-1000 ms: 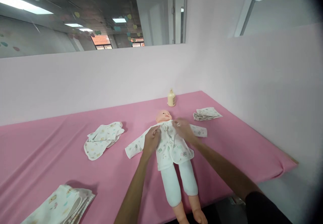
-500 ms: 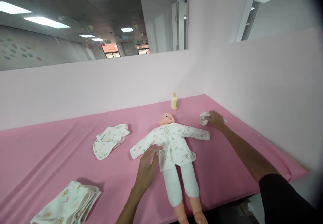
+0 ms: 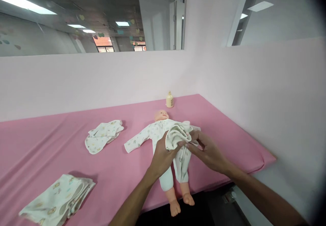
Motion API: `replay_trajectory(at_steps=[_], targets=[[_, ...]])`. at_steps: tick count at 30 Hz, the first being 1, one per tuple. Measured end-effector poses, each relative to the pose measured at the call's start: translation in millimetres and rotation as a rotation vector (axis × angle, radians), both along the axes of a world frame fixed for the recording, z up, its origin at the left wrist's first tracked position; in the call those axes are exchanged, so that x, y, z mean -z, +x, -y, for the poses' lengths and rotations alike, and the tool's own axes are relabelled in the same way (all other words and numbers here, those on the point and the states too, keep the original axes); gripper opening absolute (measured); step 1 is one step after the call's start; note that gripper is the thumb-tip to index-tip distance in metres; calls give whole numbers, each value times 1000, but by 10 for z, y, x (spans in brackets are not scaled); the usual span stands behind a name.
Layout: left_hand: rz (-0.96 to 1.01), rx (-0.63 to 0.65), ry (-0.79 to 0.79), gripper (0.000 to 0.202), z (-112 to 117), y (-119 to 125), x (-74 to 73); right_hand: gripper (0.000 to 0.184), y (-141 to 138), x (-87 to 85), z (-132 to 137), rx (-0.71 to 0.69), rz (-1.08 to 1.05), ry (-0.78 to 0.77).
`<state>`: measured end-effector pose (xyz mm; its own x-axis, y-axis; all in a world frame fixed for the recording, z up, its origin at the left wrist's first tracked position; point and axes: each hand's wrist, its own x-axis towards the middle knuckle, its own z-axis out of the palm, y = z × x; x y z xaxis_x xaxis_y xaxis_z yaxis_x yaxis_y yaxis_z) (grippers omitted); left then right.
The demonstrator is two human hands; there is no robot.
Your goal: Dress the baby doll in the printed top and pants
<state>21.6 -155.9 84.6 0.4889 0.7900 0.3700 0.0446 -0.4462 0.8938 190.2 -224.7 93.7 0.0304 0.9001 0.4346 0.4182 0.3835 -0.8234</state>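
While the pink table (image 3: 51, 141) stretches wide under everything, the doll (image 3: 163, 131) lies on its back near the front edge, dressed in a printed top, bare feet hanging just past the edge. A folded printed cloth (image 3: 57, 198) sits at the near left, and a crumpled small garment (image 3: 103, 136) lies beside the doll's outstretched sleeve. Both hands meet over the doll's belly: the left hand (image 3: 161, 156) is clenched on the lower fold of a bunched cloth (image 3: 177, 134), and the right hand (image 3: 207, 151) pinches its other edge with fingertips. To my eye, doing this well means keeping the grips apart at opposite edges so the fabric opens flat, held low and centred over the doll. A small cream bottle (image 3: 169, 100) stands by the wall beyond the head
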Motion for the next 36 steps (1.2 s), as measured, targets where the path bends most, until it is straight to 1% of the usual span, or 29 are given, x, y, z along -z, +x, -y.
replay_trajectory(at_steps=[1, 3, 6, 8, 10, 12, 13, 15, 17, 19, 21, 22, 23, 25, 27, 29, 32, 34, 36], targets=[[4, -20, -20, 34, 32, -31, -1, 28, -36, 43, 52, -2, -27, -17], [10, -61, -50, 34, 54, -148, -10, 32, -25, 95, 106, -11, -66, -70], [10, -113, -70, 34, -28, -444, -65, 30, 125, 99, 120, -2, -98, -98], [47, -178, -100, 34, -138, -687, -144, 30, 260, 87, 100, 78, -116, -75], [198, -240, -150, 32, -258, -908, -258, 31, 380, 93, 45, 207, -133, -58], [381, -199, -156, 30, -357, -1050, -396, 33, 451, 129, -52, 309, -118, -83], [440, -163, -150, 29, -392, -1081, -465, 34, 460, 153, -114, 331, -86, -110], [484, -100, -145, 28, -436, -1064, -588, 35, 415, 192, -246, 328, -2, -153], [455, -45, -184, 28, -449, -968, -681, 35, 293, 177, -371, 306, 70, -117], [380, 49, -244, 27, -446, -846, -751, 41, 126, 80, -475, 248, 105, 4], [292, 162, -288, 24, -440, -748, -817, 49, -38, -87, -554, 119, 113, 123], [262, 207, -294, 23, -440, -720, -854, 48, -105, -184, -583, 44, 104, 156], [246, 238, -291, 24, -444, -709, -893, 42, -157, -282, -606, -14, 81, 167], [242, 254, -267, 30, -471, -736, -974, 26, -215, -466, -628, -65, -5, 144], [242, 225, -245, 29, -523, -813, -1053, 19, -218, -628, -621, -83, -120, 96], [218, 179, -240, 21, -596, -903, -1126, 18, -184, -778, -601, -114, -217, 36], [169, 79, -210, 9, -729, -1005, -1238, 15, -95, -999, -586, -136, -247, -32], [152, 12, -156, 9, -818, -1042, -1328, 13, -24, -1129, -600, -89, -229, -29], [159, -28, -94, 11, -892, -1064, -1426, 11, 48, -1222, -628, -4, -248, 6]])
